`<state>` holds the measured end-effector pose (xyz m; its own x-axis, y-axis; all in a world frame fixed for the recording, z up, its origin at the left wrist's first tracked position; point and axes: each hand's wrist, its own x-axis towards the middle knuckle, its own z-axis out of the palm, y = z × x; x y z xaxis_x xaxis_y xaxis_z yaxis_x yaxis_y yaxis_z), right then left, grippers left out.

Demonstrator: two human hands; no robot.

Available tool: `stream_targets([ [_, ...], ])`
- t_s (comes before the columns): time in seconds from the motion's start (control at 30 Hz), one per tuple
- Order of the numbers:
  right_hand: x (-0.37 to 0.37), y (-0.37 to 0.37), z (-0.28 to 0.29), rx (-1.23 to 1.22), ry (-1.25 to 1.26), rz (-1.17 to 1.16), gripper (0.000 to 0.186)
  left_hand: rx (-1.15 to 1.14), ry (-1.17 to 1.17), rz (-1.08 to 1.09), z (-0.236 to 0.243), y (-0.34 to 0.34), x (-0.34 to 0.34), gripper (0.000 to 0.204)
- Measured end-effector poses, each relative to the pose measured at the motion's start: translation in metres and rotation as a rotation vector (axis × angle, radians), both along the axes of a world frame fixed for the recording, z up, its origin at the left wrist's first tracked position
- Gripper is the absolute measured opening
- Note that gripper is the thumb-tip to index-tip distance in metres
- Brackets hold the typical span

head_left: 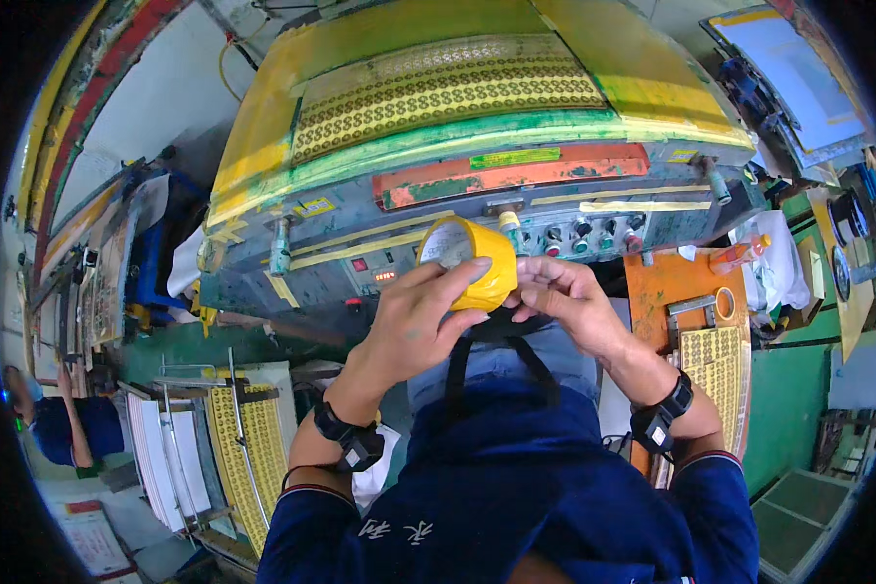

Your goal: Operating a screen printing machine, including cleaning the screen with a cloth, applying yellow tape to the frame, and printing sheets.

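1. While your left grip (411,323) is closed around the yellow tape (494,271), its thumb lies low on the roll and its fingers lie over the outer face.
2. Your right grip (576,304) is pinched at the roll's right edge; whether a loose end sits between the fingertips, you cannot tell from this view.
3. The tape is held up between your two grips, in front of the machine (316,277) — tilted, with its open core toward the upper left.
4. Behind it, the machine's front carries an orange strip (516,177) and a row of knobs (582,230); a patterned yellow sheet (438,97) lies on top.
5. To your right, the table (652,279) bears a bottle (738,256), a small ring (724,304) and a patterned panel (712,365).
6. To your left, another patterned panel (251,438) stands near a rack (170,453) — and farther out is a co-worker (60,428).
7. You wear a black band on each wrist.
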<state>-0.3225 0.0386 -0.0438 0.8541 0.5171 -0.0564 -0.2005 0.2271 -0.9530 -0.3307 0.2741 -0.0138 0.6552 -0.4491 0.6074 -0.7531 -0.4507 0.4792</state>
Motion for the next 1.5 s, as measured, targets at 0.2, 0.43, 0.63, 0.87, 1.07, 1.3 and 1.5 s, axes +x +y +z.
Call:
stream_targets([
  [0.2, 0.008, 0.01, -0.008, -0.059, 0.115, -0.17, 0.027, 0.04, -0.121, 0.05, -0.024, -0.007, 0.01, 0.064],
  [0.43, 0.016, 0.03, -0.015, -0.402, -0.098, -0.206, 0.019, 0.142, -0.016, 0.259, -0.049, -0.002, -0.012, 0.049],
  [0.63, 0.022, 0.006, -0.062, -0.368, 0.094, -0.242, 0.017, 0.191, 0.016, 0.195, -0.076, -0.023, -0.017, 0.051],
  [0.87, 0.023, 0.024, -0.086, -0.37, 0.316, -0.25, 0.015, 0.292, 0.061, 0.236, -0.111, -0.021, -0.023, 0.047],
  [1.07, 0.019, 0.016, -0.105, -0.425, 0.496, -0.202, 0.019, 0.382, 0.087, 0.234, -0.122, -0.032, -0.029, 0.053],
  [1.3, 0.013, -0.013, -0.134, -0.47, -0.149, -0.24, 0.007, 0.193, 0.37, 0.1, -0.129, -0.038, -0.028, 0.056],
  [1.5, 0.013, 0.025, -0.028, -0.599, -0.568, -0.143, 0.017, -0.186, 0.538, 0.32, -0.088, 0.001, -0.039, 0.065],
])
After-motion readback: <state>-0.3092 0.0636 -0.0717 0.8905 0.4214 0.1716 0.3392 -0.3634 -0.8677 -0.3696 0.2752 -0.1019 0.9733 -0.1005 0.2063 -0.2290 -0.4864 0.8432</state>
